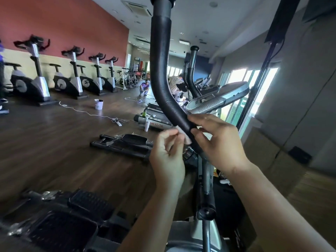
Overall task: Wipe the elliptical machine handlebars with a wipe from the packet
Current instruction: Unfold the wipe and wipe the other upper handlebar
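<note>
Hands meet low on the curved black foam-padded handlebar [161,70] of the elliptical machine, close together, one on each side. Our left hand [167,155] pinches a small white wipe [185,136] between thumb and curled fingers and holds it against the left side of the handlebar, just below the bend. Our right hand [220,142] sits just beside it on the other side, thumb and fingertips curled onto the foam, touching it right by the wipe. Behind the handlebar we see the machine's grey oval console [218,100], tilted. Left of our left hand a black foot pedal [134,140] lies over the dark wooden floor [54,142]. Farther off, a white bucket [98,104] stands on the floor near a row of grey-and-black exercise bikes [36,82] along the red wall [63,20].
</note>
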`<move>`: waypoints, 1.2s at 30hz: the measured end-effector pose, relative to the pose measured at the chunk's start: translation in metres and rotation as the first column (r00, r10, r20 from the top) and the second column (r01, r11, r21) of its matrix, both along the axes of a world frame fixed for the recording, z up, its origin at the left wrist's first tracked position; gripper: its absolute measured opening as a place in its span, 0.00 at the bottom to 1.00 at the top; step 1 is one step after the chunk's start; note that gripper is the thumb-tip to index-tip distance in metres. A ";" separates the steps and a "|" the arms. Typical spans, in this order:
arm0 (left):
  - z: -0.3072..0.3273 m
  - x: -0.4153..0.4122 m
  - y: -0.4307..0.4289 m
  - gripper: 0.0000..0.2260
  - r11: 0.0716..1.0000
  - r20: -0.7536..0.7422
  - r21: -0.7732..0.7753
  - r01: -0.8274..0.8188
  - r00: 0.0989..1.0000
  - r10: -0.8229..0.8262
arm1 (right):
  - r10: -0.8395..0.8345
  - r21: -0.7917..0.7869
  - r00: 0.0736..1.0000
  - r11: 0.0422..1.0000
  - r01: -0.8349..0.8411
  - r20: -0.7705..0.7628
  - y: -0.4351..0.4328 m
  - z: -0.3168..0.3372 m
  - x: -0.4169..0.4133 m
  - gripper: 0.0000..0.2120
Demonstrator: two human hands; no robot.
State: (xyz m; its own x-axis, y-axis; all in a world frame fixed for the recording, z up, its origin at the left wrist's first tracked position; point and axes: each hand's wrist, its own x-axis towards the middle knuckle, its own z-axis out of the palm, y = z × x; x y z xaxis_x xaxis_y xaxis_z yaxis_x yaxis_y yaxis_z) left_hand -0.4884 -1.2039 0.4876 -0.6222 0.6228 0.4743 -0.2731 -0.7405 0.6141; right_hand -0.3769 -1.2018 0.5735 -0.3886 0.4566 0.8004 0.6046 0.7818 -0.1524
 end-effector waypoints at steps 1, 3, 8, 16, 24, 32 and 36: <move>0.002 -0.001 0.002 0.08 1.000 0.037 0.008 0.015 0.999 -0.016 | -0.002 -0.008 1.000 1.000 0.002 0.000 0.001 0.000 0.000 0.16; -0.002 0.010 -0.005 0.09 0.997 0.104 -0.005 0.083 0.991 -0.082 | -0.006 -0.034 1.000 0.999 0.005 -0.014 0.001 -0.001 0.000 0.16; -0.001 0.020 -0.006 0.08 0.988 0.239 0.012 0.154 0.959 -0.152 | -0.004 -0.039 1.000 0.999 0.004 -0.015 0.003 0.000 0.002 0.15; 0.003 0.023 -0.010 0.08 0.988 0.234 -0.031 0.150 0.962 -0.138 | 0.015 -0.058 0.999 0.998 -0.017 -0.045 0.008 0.000 0.001 0.15; 0.028 -0.014 -0.004 0.10 0.999 0.083 0.028 -0.039 0.996 0.037 | 0.033 -0.019 0.998 0.999 -0.034 -0.060 0.011 0.015 -0.022 0.14; 0.070 -0.073 0.004 0.09 0.970 -0.163 0.068 -0.234 0.957 0.242 | 0.024 0.016 0.996 1.000 -0.023 -0.091 0.011 0.025 -0.038 0.12; 0.103 -0.104 0.019 0.09 0.972 -0.252 0.127 -0.200 0.941 0.227 | 0.012 0.017 0.995 1.000 -0.010 -0.103 0.015 0.030 -0.043 0.11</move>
State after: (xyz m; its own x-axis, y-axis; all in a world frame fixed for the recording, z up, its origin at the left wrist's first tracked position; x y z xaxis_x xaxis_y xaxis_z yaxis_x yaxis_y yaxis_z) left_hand -0.5928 -1.1849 0.5906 -0.5801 0.4314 0.6909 0.0595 -0.8235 0.5641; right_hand -0.4201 -1.1871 0.6038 -0.3083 0.4391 0.8439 0.5778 0.7912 -0.2006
